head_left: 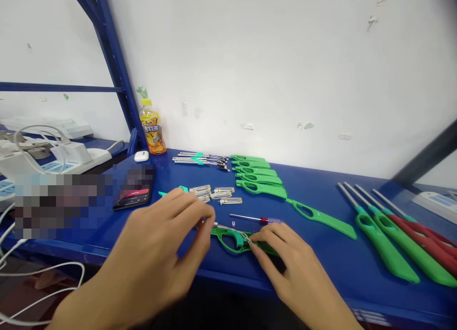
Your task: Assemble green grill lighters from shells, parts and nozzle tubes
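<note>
My left hand (167,239) is closed in a pinch at the front end of an opened green lighter casing (224,244). A thin pale wire (232,229) runs from beside those fingertips into the casing; whatever sits between them is hidden. Inside the casing shows a teal trigger (238,238). The fingers of my right hand (289,254) grip the casing's handle part and press at the wire's inner end. Just behind lies a screwdriver (255,219) with a red and blue handle. A tiny pale part (233,223) rests near its shaft.
Behind are several clear plastic fuel tanks (223,193), metal tube assemblies with wires (200,159) and green casing halves (260,175). Long-necked lighters (389,244), green and red, lie right. Leftward are a phone (137,192), earbud case (142,156), drink bottle (153,130) and power strip (74,163).
</note>
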